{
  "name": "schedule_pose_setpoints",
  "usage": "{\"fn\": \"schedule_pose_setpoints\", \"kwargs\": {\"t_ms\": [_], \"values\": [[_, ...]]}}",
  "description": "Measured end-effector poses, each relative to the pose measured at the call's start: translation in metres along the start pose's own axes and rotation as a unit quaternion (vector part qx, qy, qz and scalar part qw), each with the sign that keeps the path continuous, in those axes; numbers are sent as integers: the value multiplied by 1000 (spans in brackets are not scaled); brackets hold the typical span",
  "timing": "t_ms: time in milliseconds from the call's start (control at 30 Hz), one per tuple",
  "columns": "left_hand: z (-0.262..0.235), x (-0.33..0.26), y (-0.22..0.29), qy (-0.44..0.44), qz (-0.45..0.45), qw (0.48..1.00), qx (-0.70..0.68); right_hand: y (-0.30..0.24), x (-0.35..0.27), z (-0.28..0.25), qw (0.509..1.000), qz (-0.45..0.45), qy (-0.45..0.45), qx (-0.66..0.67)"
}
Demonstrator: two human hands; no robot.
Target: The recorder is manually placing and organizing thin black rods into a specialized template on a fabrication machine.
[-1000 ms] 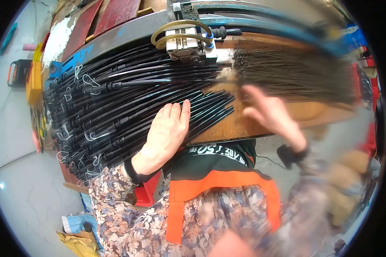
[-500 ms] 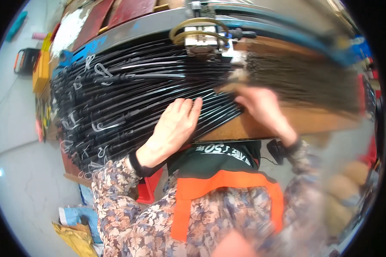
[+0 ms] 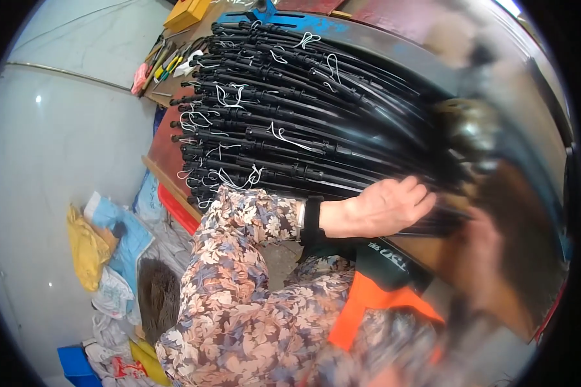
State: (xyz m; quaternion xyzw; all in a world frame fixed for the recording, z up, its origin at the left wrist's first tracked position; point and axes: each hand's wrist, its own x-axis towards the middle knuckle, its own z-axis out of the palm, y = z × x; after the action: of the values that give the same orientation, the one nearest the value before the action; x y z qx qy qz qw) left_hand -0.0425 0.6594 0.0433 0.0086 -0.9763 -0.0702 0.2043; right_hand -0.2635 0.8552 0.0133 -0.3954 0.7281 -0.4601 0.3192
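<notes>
A broad stack of thin black rods lies across the bench, with thicker jointed ends and white string loops at its left side. My left hand rests at the near edge of the stack, its fingers curled down over the black rods; the fingertips' grip is partly hidden. To its right my right hand is smeared by motion near the rods' right ends, so its fingers and anything in them cannot be made out. Beyond the hands sits a blurred metal machine head.
A blue-painted steel beam runs behind the rods. Hand tools and a yellow box are at the far left. Bags and cloths lie on the floor at left, near a blue bin. Brown board covers the bench's right side.
The view has swung left, so the rods and machine sit further right in the picture. My left hand's fingers, laid flatter before, are now curled. My right hand is lower and nearer me.
</notes>
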Motion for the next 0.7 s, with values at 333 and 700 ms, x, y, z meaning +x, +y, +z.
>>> {"fn": "schedule_pose_setpoints", "kwargs": {"t_ms": [333, 700], "values": [[-47, 53, 24, -283, -46, 957, -44, 23, -23, -28, 899, -332, 21, -284], [-40, 147, 19, -159, 157, 971, -89, 24, -30, -58, 888, -325, 222, -237]]}}
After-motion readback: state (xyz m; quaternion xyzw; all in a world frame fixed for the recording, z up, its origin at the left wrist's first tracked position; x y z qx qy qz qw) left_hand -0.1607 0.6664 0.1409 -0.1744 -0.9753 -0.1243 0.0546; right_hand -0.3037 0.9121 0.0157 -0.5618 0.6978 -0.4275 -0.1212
